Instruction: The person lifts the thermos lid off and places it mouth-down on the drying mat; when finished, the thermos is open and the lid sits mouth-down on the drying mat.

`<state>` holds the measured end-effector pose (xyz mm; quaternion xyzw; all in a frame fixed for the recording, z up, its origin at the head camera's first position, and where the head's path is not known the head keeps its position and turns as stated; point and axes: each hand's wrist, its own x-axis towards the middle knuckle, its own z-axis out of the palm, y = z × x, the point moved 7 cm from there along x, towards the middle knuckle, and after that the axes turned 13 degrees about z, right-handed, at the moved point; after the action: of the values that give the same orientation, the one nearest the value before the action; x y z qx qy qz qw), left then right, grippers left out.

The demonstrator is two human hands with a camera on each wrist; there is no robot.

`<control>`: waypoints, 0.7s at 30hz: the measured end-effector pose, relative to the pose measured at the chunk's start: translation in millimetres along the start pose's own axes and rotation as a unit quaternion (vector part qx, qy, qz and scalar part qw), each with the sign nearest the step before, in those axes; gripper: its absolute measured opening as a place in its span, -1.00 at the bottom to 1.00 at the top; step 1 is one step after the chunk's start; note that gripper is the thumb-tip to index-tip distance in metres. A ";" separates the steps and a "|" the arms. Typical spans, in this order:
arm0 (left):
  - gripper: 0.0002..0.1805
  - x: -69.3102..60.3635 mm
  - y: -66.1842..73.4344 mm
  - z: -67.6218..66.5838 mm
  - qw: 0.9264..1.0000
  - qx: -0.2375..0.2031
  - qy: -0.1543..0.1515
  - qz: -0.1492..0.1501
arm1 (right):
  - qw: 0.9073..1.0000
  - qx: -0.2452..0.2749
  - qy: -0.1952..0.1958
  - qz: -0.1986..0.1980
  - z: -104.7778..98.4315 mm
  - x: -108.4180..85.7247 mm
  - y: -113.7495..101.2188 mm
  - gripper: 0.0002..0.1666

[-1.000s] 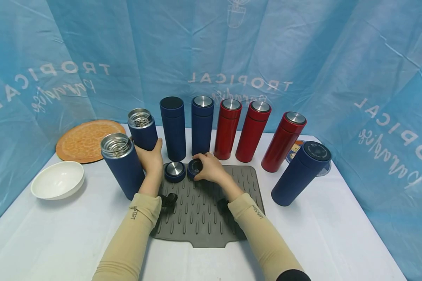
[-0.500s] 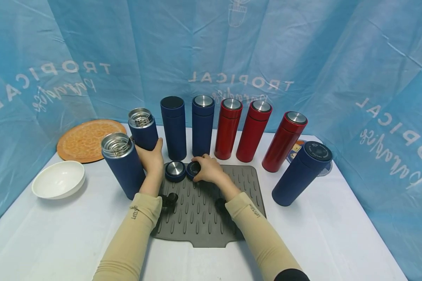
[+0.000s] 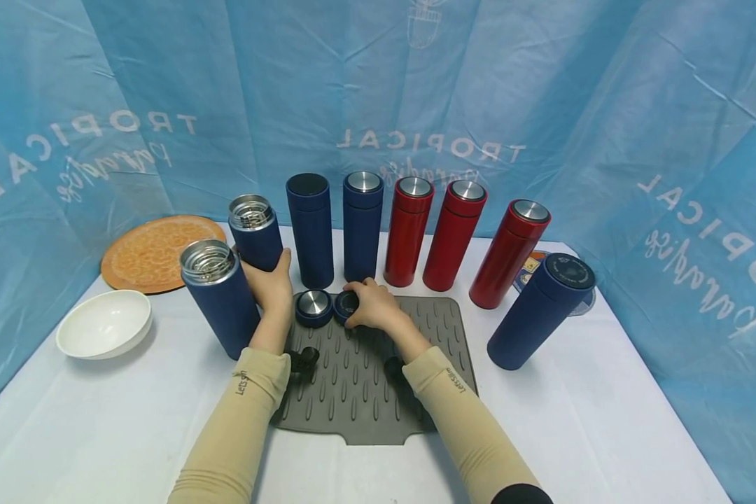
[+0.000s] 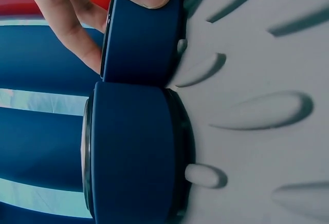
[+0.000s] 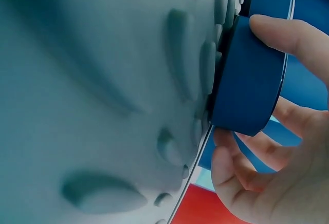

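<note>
My left hand (image 3: 271, 283) grips the lower part of an uncapped dark blue thermos (image 3: 260, 243); its fingers are mostly hidden behind the bottle. A second uncapped blue thermos (image 3: 222, 301) stands just left of that hand. On the grey ridged mat (image 3: 365, 392), my right hand (image 3: 376, 306) holds a blue lid with a black top (image 3: 346, 303), thumb on the near side and fingers round the far side. Beside it sits a blue lid with a silver top (image 3: 313, 308). In the left wrist view the black-topped lid (image 4: 144, 41) touches the silver-topped lid (image 4: 136, 147).
Behind the mat stand two capped blue thermoses (image 3: 310, 231) and two red ones (image 3: 409, 231). Another red thermos (image 3: 509, 253) and a blue one (image 3: 540, 311) stand to the right, partly over a patterned plate (image 3: 586, 302). A white bowl (image 3: 103, 325) and a round orange board (image 3: 160, 252) lie left.
My right hand has slid the black-topped lid slightly left against the silver-topped lid. The left hand has stayed in place on its thermos.
</note>
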<state>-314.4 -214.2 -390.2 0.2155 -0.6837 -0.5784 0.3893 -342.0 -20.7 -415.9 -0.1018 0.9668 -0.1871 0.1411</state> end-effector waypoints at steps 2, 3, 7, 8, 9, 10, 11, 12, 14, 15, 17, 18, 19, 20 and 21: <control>-0.04 0.4 0.5 -0.3 1.000 0.000 0.001 0.002 | 1.000 0.004 -0.003 -0.003 -0.4 -0.1 -0.3 -0.17; -0.04 0.5 0.6 -0.4 1.000 0.001 0.000 0.002 | 1.000 0.006 -0.005 -0.003 -0.3 -0.1 0.0 -0.15; -0.04 0.0 1.2 -0.6 1.000 0.003 -0.001 0.002 | 0.999 0.033 -0.022 -0.001 -1.5 -2.1 3.0 -0.05; -0.04 -0.3 1.2 -0.6 1.000 0.003 -0.002 0.002 | 0.999 0.044 -0.024 -0.001 -2.6 -2.8 4.2 -0.02; -0.04 -0.4 1.2 -0.6 1.000 0.003 -0.002 0.001 | 0.998 0.057 -0.024 -0.001 -4.2 -3.6 5.5 -0.01; -0.04 -0.5 1.3 -0.6 1.000 0.001 -0.002 0.002 | 0.997 0.074 -0.023 -0.002 -6.7 -4.8 6.5 0.00; -0.04 -0.4 1.4 -0.7 1.000 0.000 -0.001 0.002 | 0.995 0.093 -0.021 -0.004 -9.6 -6.1 7.7 -0.01; -0.04 -0.3 1.4 -0.7 1.000 -0.001 -0.001 0.002 | 0.993 0.113 -0.018 -0.008 -13.0 -7.6 8.9 -0.03; -0.03 0.0 1.1 -0.7 1.000 -0.001 -0.002 0.000 | 0.987 0.157 -0.009 -0.016 -20.4 -10.9 11.7 -0.07; -0.03 0.2 0.9 -0.7 1.000 -0.001 -0.001 0.000 | 0.984 0.179 -0.005 -0.020 -24.0 -12.9 13.4 -0.09; -0.03 0.4 0.4 -0.5 1.000 -0.002 -0.001 -0.001 | 0.973 0.227 0.003 -0.029 -31.0 -16.5 17.9 -0.14; -0.03 0.2 0.6 -0.5 1.000 -0.002 -0.001 -0.001 | 0.968 0.249 0.008 -0.030 -33.8 -18.0 20.9 -0.16; -0.03 0.1 0.3 -0.4 1.000 -0.001 -0.001 -0.001 | 0.962 0.271 0.012 -0.033 -36.5 -19.5 24.0 -0.19; -0.04 0.0 0.3 -0.2 1.000 -0.001 -0.001 0.000 | 0.955 0.294 0.014 -0.035 -39.0 -21.1 27.4 -0.21; -0.04 -0.1 0.3 0.0 1.000 0.000 -0.001 0.000 | 0.949 0.313 0.018 -0.036 -41.4 -22.7 31.1 -0.23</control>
<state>-314.2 -214.0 -390.0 0.2151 -0.6840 -0.5786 0.3888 -338.1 27.1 -385.8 -0.0840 0.8579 -0.4868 0.1413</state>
